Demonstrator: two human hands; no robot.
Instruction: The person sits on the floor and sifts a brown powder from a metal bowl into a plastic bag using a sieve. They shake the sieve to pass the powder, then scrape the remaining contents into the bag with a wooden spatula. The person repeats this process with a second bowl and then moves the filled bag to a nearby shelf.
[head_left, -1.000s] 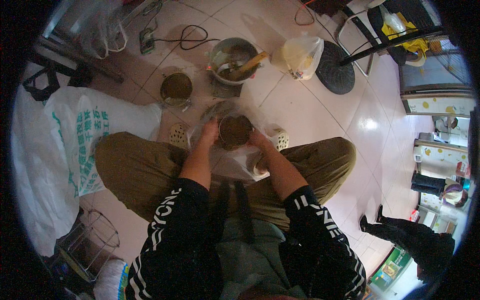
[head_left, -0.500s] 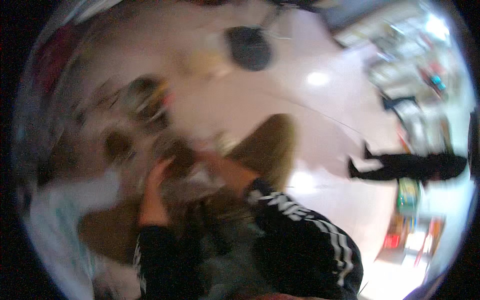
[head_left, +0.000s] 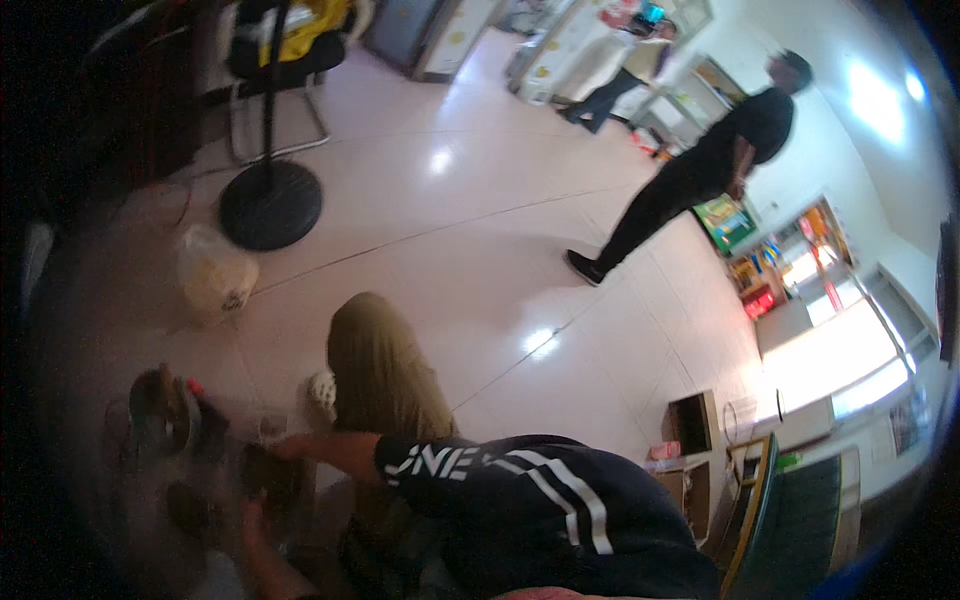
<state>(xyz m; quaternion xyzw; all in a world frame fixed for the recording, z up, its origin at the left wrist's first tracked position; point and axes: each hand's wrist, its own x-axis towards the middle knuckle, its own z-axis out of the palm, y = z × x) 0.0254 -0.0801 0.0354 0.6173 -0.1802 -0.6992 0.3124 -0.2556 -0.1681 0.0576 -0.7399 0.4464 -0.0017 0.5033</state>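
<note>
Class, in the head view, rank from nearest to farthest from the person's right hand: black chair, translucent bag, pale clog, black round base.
1. Pale clog: above-right of the right hand.
2. Translucent bag: farther up, leftward.
3. Black round base: above the bag.
4. Black chair: near the top edge.

The floor (head_left: 450,265) was pale pinkish tile with dark seams and shiny patches of light. On it stood a round black base (head_left: 285,220) with a pole, a plastic bag (head_left: 215,275) near it, a metal-legged chair (head_left: 310,66), and a standing person's dark shoe (head_left: 584,268).
</note>
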